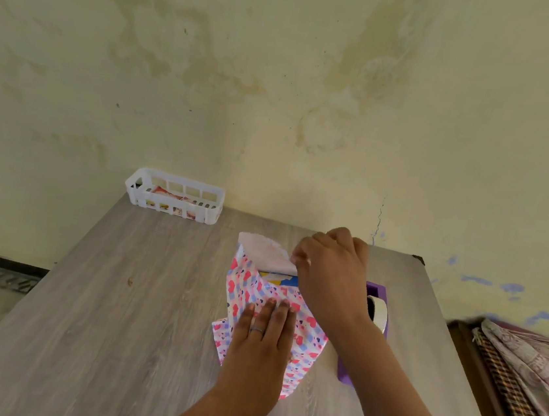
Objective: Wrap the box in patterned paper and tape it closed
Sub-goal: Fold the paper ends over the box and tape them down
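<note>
A sheet of patterned paper (pixel 303 334) with pink hearts and blue squares lies over the box (pixel 283 280) on the table; only a small yellow and blue patch of the box shows. My left hand (pixel 262 329) presses flat on the paper with straight fingers. My right hand (pixel 331 269) pinches the far flap of the paper, whose pale underside (pixel 261 252) curls up over the box's far edge. A purple tape dispenser (pixel 376 308) with a roll of tape stands to the right, partly hidden behind my right forearm.
A white slotted plastic basket (pixel 175 195) with printed papers inside stands at the table's far left edge against the wall. The wooden table (pixel 101 307) ends at the wall. Folded cloth (pixel 528 366) lies on furniture at the right.
</note>
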